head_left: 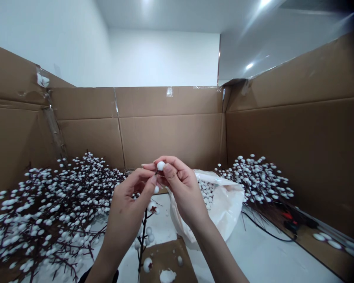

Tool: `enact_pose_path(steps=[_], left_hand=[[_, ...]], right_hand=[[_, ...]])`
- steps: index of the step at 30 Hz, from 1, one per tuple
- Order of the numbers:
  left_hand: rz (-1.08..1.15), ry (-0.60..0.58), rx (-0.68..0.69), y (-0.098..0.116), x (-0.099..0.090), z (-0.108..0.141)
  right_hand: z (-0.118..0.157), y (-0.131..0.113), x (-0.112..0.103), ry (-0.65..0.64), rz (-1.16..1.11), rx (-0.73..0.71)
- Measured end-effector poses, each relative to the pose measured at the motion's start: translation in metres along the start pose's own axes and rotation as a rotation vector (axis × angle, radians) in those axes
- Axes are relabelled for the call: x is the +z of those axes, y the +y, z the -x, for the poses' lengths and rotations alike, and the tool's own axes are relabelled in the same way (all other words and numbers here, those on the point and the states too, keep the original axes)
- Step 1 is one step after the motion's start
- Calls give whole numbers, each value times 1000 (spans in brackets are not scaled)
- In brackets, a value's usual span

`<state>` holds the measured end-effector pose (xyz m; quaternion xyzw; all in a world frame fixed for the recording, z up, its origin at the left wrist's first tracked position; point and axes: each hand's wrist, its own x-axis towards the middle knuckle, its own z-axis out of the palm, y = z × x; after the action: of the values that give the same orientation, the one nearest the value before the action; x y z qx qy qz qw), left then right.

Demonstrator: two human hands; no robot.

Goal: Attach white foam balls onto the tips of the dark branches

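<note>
My left hand is closed in a pinch on a thin dark twig of an artificial berry branch. The branch hangs below the fingers and bears several white berries and small brown star-shaped caps. My right hand grips a round white berry between thumb and fingers, at the tip of that twig. The fingertips of both hands meet, so the joint between berry and twig is partly hidden. Behind my right wrist lies a white plastic bag, open, with many loose white berries in it.
Dense bunches of white-berried branches fill the left side; another bunch lies at the right. A cardboard piece with white residue is on the white table. A black cable runs at right. Cardboard walls surround the table.
</note>
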<state>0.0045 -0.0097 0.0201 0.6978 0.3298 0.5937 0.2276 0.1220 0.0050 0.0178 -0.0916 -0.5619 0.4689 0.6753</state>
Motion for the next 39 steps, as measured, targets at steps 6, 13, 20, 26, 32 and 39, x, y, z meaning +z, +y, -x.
enact_pose_path(steps=[6, 13, 20, 26, 32, 39], left_hand=[[-39, 10, 9, 0, -1, 2], [-15, 13, 3, -2, -1, 3], [-8, 13, 24, 0, -1, 3], [-1, 17, 2, 2, -2, 4], [-7, 24, 34, 3, -1, 4], [-30, 35, 18, 1, -1, 3]], right_hand=[[1, -2, 1, -9, 15, -4], [1, -1, 1, -5, 25, -13], [1, -2, 1, -28, 54, -11], [1, -1, 1, -46, 51, -6], [4, 2, 1, -2, 99, -8], [3, 5, 2, 12, 115, 3]])
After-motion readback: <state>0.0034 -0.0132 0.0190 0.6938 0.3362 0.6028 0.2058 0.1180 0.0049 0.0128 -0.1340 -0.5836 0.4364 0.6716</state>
